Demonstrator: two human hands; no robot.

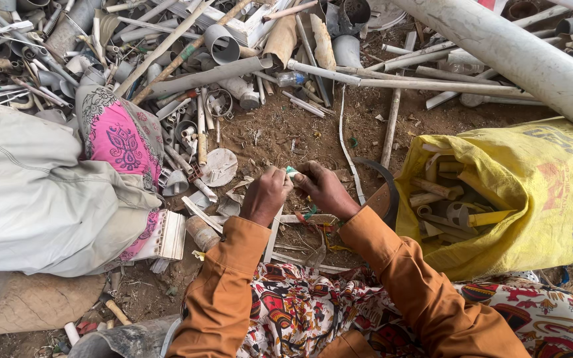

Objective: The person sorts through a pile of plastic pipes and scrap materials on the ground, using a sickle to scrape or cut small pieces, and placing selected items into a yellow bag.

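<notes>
- Left hand (266, 194), at the centre of the frame, fingers curled inward and pinching one end of a small pale green-white scrap of plastic (291, 171).
- Right hand (326, 189), just beside it, fingers likewise curled and gripping the other side of the same scrap; fingertips of both hands meeting over it.
- Scrap itself held just above bare brown dirt, at the centre of the frame; too small to tell its exact shape.
- Orange long sleeves (223, 285) running from both wrists down to the lower edge, over a patterned red, white and black cloth (300, 311) across the lap.
- Open yellow woven sack (538, 192) at the right of the frame, near the right forearm, holding short lengths of tan and yellow pipe (445, 199).
- Thick pale grey plastic pipe (518, 56) slanting across the upper right corner, above the sack.
- Dense heap of grey and white pipe offcuts and fittings (187, 66) filling the upper left and upper middle of the frame.
- Large grey cloth bundle (28, 192) at the left, with a pink patterned fabric (124, 142) tucked against its right side.
- Flat round whitish disc (220, 166) lying on the dirt, left of the left hand.
- Thin white rods (392, 122) lying on the ground above the hands.
</notes>
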